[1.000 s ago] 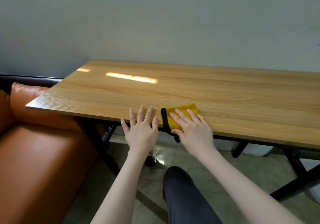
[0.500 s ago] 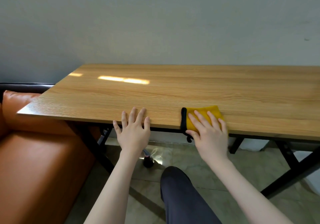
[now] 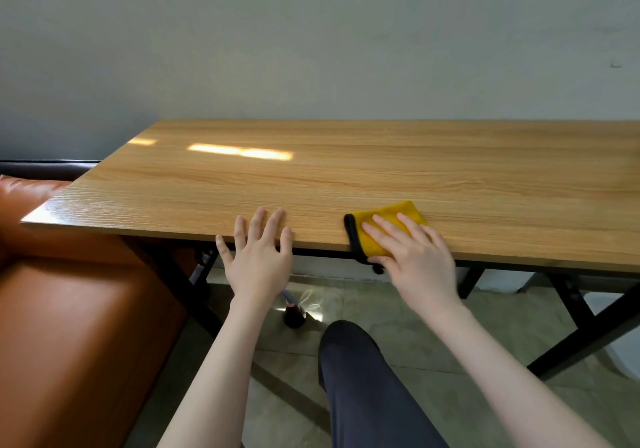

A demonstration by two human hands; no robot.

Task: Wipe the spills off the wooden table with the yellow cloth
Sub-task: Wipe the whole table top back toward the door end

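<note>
Cloth first: the yellow cloth (image 3: 388, 226) lies on the near edge of the wooden table (image 3: 346, 177), and its black hem hangs a little over that edge. My right hand (image 3: 414, 257) presses flat on it with straight fingers, the thumb under the hem, so I see no real grasp. My left hand (image 3: 259, 257) rests open beside it on the table edge, fingers spread, holding nothing. An orange sofa (image 3: 69, 309) stands at the left.

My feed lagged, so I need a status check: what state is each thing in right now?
yellow cloth: folded, flat at the table's near edge, black trim overhanging.
right hand: fingers straight, pressing the cloth.
left hand: open, fingertips on the edge.
wooden table: no spill visible.
</note>
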